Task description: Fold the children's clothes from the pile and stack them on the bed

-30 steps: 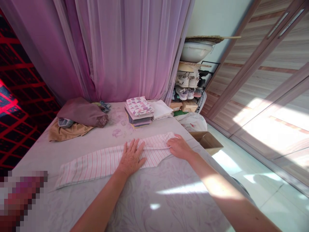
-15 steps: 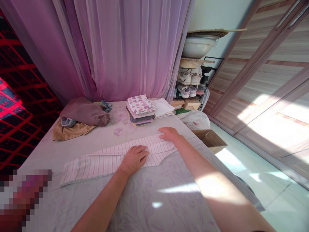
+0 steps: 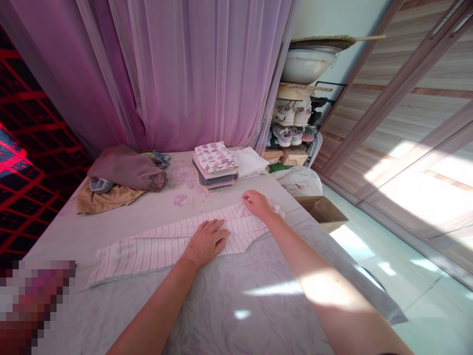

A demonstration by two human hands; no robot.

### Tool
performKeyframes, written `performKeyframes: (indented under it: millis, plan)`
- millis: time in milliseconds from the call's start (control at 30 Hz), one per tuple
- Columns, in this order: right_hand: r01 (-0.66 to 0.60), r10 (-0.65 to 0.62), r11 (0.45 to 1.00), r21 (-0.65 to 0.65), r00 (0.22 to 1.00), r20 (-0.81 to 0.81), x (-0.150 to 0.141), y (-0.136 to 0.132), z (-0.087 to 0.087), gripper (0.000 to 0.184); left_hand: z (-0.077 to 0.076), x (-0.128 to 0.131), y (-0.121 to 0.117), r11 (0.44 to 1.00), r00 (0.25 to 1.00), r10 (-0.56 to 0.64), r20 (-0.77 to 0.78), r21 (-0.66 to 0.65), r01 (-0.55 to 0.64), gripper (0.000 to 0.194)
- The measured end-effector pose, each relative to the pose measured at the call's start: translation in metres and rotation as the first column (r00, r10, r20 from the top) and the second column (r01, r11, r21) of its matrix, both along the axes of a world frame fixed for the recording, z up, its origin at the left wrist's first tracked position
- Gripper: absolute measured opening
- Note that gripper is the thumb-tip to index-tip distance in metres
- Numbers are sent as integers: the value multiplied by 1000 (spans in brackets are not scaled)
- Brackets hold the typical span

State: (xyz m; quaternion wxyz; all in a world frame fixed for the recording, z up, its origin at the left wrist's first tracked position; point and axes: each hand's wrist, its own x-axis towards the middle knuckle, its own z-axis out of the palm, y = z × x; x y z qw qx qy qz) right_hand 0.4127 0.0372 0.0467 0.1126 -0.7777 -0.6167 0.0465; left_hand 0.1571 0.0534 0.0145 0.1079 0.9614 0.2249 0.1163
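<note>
A pair of white trousers with pink stripes (image 3: 148, 254) lies lengthwise on the bed (image 3: 207, 315), one leg laid over the other. My left hand (image 3: 208, 241) rests flat on the middle of the trousers, its fingers stretched out. At their right end, my right hand (image 3: 257, 203) has its fingers closed on the far edge of the cloth. Some fabric is bunched beside that wrist. The fingertips of the right hand are partly hidden.
Beyond the trousers stands a stack of folded cloths (image 3: 215, 165), with white folded cloth (image 3: 250, 161) beside it. A heap of brown clothes (image 3: 127, 167) lies back left. Right of the bed are a cardboard box (image 3: 325, 212) and a shoe rack (image 3: 291, 123).
My right hand has closed its fingers on the trousers' far edge, and the cloth at that end is now bunched up. My left hand stays in place.
</note>
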Motion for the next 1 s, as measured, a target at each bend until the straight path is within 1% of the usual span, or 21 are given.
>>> performKeyframes:
  millis: [67,133,167,267,367,433,500,567,600,633,667,733,800,867,1000]
  plan:
    - [-104,102,994,-32,993,-66,-1,-1,-1,26,0,0,0,1000,1000,0,8,-10,0,34]
    - [-166,158,984,-67,982,-108,1,-1,-3,24,-2,1,1,1000,1000,4,23,-16,-4,39]
    - [-164,155,984,-75,982,-108,4,0,-4,24,-2,1,1,1000,1000,7,28,-19,-6,41]
    - [-92,86,993,-68,993,-81,16,1,-1,31,-4,1,2,1000,999,17,34,-27,-16,43]
    - [-14,9,998,-67,997,-77,27,-3,8,37,-3,1,1,999,999,23,25,-24,-23,41]
    - [28,-33,998,-63,996,-81,34,-11,16,36,-2,1,1,1000,1000,22,23,-19,-21,41]
    - [15,-28,995,-96,990,-138,40,-23,24,33,-2,1,1,1000,999,21,27,-17,-21,42]
    - [-64,25,983,-174,976,-218,46,-39,33,34,-3,1,1,1000,999,24,29,-21,-24,43]
    - [-110,58,970,-215,970,-237,49,-48,36,39,-3,1,1,999,999,26,28,-23,-25,43]
    - [-141,83,957,-254,970,-229,50,-57,40,47,-3,1,1,999,999,27,26,-25,-27,43]
    - [-148,96,945,-292,978,-187,51,-65,42,56,-3,1,1,999,999,29,26,-26,-28,43]
    - [-99,88,931,-350,995,-47,49,-79,44,69,-3,1,1,999,999,29,26,-26,-29,43]
    - [-27,62,921,-390,995,77,45,-88,43,74,-2,2,1,999,999,29,22,-24,-28,43]
    - [-7,63,912,-410,990,123,40,-91,43,72,0,2,1,999,1000,29,7,-22,-28,43]
    - [-67,110,898,-434,991,73,38,-82,50,54,5,1,-2,999,999,33,-20,-18,-33,43]
